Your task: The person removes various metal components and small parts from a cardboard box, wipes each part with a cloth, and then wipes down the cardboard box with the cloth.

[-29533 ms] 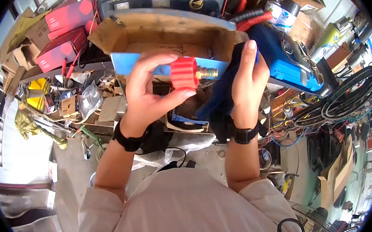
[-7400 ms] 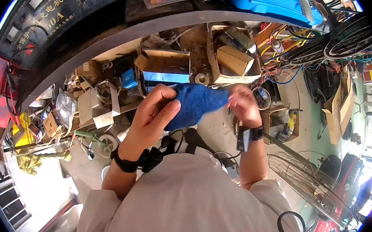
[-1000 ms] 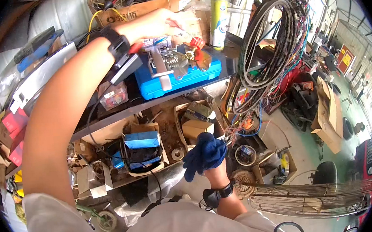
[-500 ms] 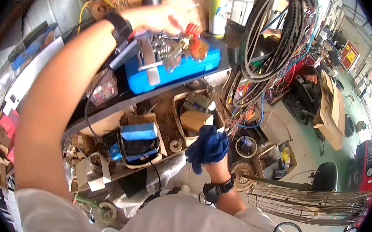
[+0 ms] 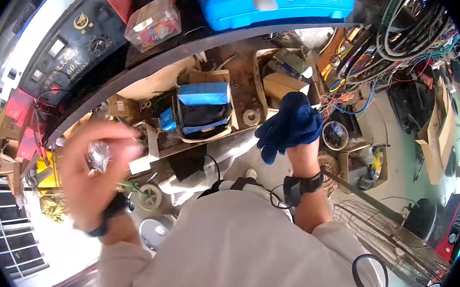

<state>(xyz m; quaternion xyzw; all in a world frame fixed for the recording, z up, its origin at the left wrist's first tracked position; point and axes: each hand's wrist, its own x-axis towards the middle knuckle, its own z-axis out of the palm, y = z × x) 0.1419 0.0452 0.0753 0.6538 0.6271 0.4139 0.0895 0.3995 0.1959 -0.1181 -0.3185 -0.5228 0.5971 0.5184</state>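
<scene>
My left hand is raised at the left, blurred by motion. Its fingers curl loosely, with a gap between them and the thumb. A shiny crinkled piece shows through that gap, seemingly behind the hand. At the right, dark blue knit fabric covers my right hand. A dark blue glove with limp fingers hangs from its left side, bunched in the grip. Whether the hand also wears a glove, I cannot tell. Just beyond it stands an open carton with small boxes inside.
A blue tool case with metal tools on it lies on the dark bench. A clear plastic box sits beside it. Black hoses and tangled wires hang at the right. A wire fan guard lies at lower right.
My left hand has come back from above the blue tool case to the lower left. My right hand still has the dark blue glove. The view has tilted down and turned left.
</scene>
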